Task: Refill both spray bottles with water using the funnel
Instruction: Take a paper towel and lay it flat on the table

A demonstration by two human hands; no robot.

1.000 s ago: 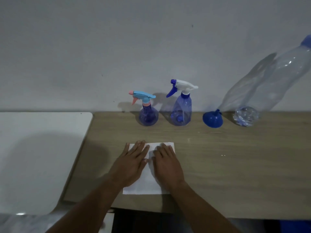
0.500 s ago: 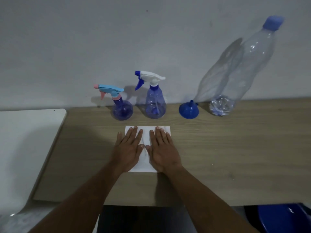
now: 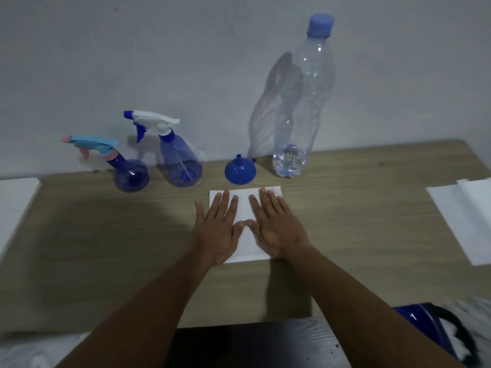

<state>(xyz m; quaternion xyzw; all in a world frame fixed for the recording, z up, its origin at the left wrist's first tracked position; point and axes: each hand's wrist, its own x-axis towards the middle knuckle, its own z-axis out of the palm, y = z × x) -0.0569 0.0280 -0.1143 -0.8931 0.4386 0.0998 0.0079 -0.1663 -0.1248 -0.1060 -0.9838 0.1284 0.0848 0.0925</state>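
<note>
Two blue spray bottles stand at the back of the wooden table [image 3: 106, 235]: a round one with a light-blue and pink trigger [image 3: 130, 175] and a taller one with a white trigger [image 3: 180, 166]. Right of them a blue funnel [image 3: 240, 171] lies mouth down, spout up. A tall clear water bottle [image 3: 300, 112] with a blue cap stands further right, holding a little water at its base. My left hand [image 3: 218, 229] and my right hand [image 3: 276, 224] lie flat, fingers spread, on a white sheet of paper [image 3: 244, 200], holding nothing.
A grey wall runs right behind the bottles. A white surface [image 3: 13, 208] adjoins the table on the left. White folded paper [image 3: 467, 219] lies at the table's right edge. A blue and black object [image 3: 435, 330] sits below the table's near right corner.
The camera view has swung right and up, so the whole water bottle and the white paper at the right now show. Both hands stay flat on the sheet.
</note>
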